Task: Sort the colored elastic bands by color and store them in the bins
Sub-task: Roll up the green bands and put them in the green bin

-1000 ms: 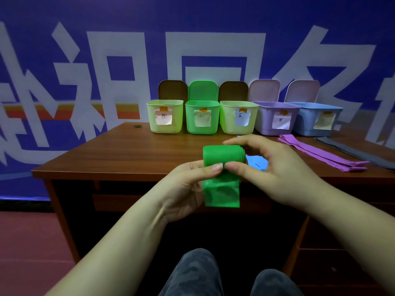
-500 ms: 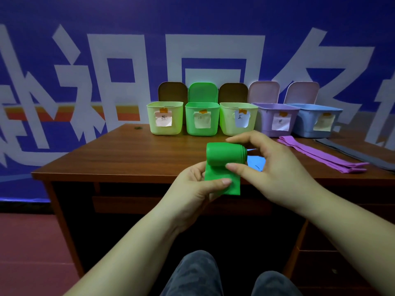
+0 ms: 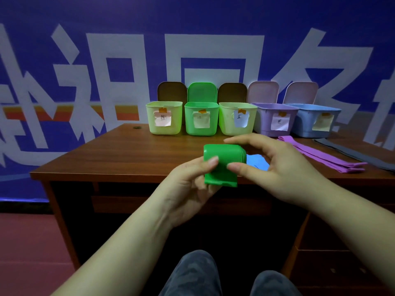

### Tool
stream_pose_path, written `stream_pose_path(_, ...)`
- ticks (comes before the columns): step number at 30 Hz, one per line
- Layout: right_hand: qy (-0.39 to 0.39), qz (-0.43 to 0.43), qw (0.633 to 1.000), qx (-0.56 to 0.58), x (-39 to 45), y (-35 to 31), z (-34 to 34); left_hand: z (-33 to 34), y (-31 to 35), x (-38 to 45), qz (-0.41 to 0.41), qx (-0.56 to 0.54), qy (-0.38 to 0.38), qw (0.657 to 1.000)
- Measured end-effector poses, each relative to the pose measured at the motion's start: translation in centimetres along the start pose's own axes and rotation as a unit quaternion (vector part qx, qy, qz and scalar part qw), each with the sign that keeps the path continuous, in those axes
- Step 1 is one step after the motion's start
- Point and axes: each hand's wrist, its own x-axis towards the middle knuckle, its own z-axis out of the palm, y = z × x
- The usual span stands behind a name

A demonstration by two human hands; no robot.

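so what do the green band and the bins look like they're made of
Green band: thin matte rubber or latex by the look; it rolls into soft layers and its loose end hangs limp between the left hand and right hand.
Bins: probably moulded plastic, with smooth, slightly glossy walls and rounded rims.

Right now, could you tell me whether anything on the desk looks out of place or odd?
Nothing looks damaged or spilled. The purple bands, a grey band and a blue band lie loose on the desk, unsorted, while both hands hold the rolled green band. All five bins stand upright, lids open.

bare table (image 3: 119, 154), bins (image 3: 201, 122) likely reachable
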Motion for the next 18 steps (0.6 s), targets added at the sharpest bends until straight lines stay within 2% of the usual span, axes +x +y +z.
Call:
stream_pose_path(2, 0.016, -0.018, 0.999, -0.037, 0.02, 0.11, 0.32, 0.45, 0.06, 0.11, 0.004, -0.05, 0.016, 0.999)
stream_pose_path(6, 0.029, -0.055, 0.996, -0.068, -0.06, 0.14, 0.86, 0.64, 0.26, 0.59, 0.025, -0.001, 0.067, 0.997)
stream_pose_path(11, 0.015, -0.026, 1.0, -0.001, -0.07, 0.02, 0.19, 0.33, 0.8, 0.47, 0.018, 0.001, 0.046, 0.999)
stream_pose_path(18, 0.052, -0.112, 0.985, -0.119, -0.59, 0.44, 0.99, 1.0, 0.33, 0.29, 0.02, -0.029, 0.052, 0.998)
